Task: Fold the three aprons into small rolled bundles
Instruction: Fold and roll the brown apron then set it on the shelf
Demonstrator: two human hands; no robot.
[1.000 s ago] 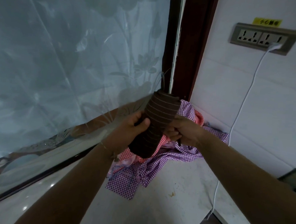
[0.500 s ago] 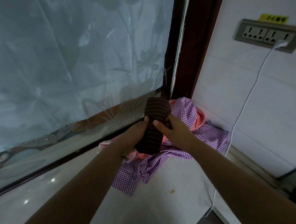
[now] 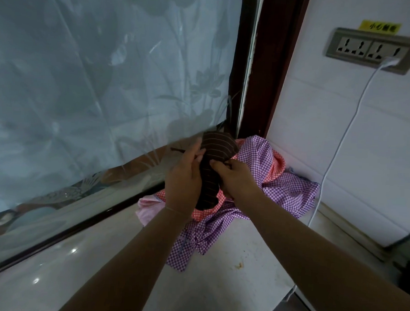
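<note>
White counter point(image 3: 216, 286): 2 checked aprons point(image 3: 257, 182) heaped; left hand point(image 3: 183, 178), right hand point(image 3: 236, 178) clasp 1 striped roll point(image 3: 214, 160).

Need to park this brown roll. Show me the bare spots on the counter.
Free: the pale counter in front of the checked aprons, out to the white cable, and the glossy strip along the window frame. Crowded: the corner, heaped with aprons under the brown roll.

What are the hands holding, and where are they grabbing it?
Both hands, left hand and right hand, grip the dark striped rolled apron around its middle.
</note>
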